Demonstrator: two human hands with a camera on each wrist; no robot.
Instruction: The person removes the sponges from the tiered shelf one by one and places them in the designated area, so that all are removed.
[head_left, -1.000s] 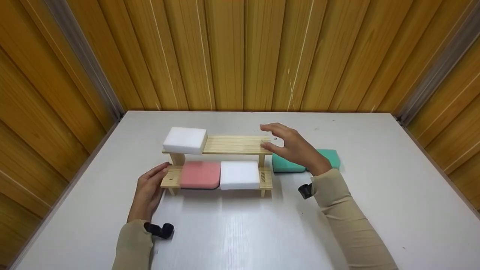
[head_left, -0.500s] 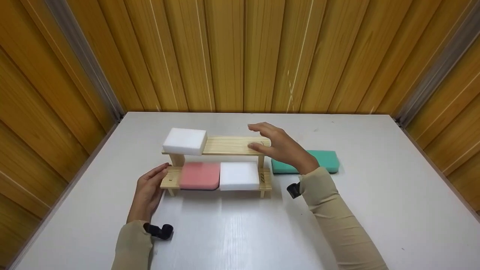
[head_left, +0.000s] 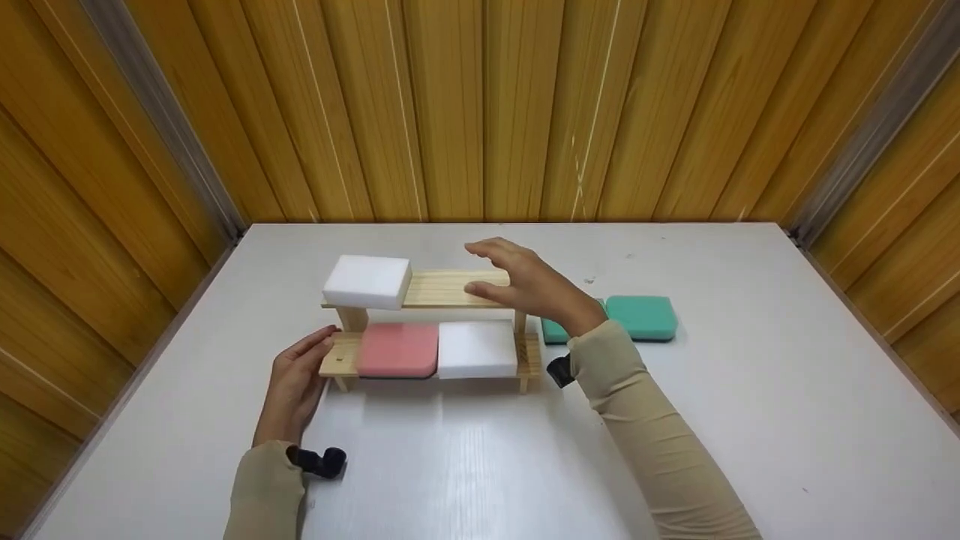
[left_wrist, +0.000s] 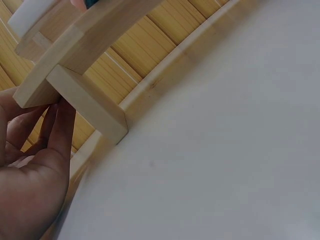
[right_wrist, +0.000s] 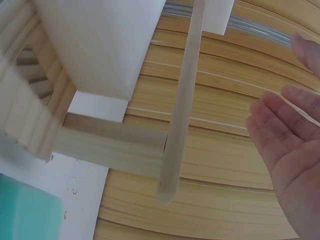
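Observation:
A two-tier wooden rack [head_left: 450,289] stands on the table. On its upper tier, at the left end, lies a white sponge [head_left: 367,281]. The lower tier bears a pink sponge [head_left: 398,349] with a dark underside and, beside it, another white sponge [head_left: 477,349]. My left hand [head_left: 296,379] holds the left end of the lower tier; in the left wrist view its fingers [left_wrist: 62,125] reach under the board, by the leg. Above the right part of the upper tier hovers my right hand [head_left: 529,281], fingers and thumb spread apart, holding nothing.
Right of the rack lie two green sponges [head_left: 641,318], the nearer one partly hidden by my right wrist. The white table [head_left: 465,465] ends at the back against an upright wood-patterned panel wall [head_left: 517,112], with similar walls at both sides.
My right hand has moved left across the upper tier, away from the green sponges, still without anything in it. The left hand and the sponges have stayed in place.

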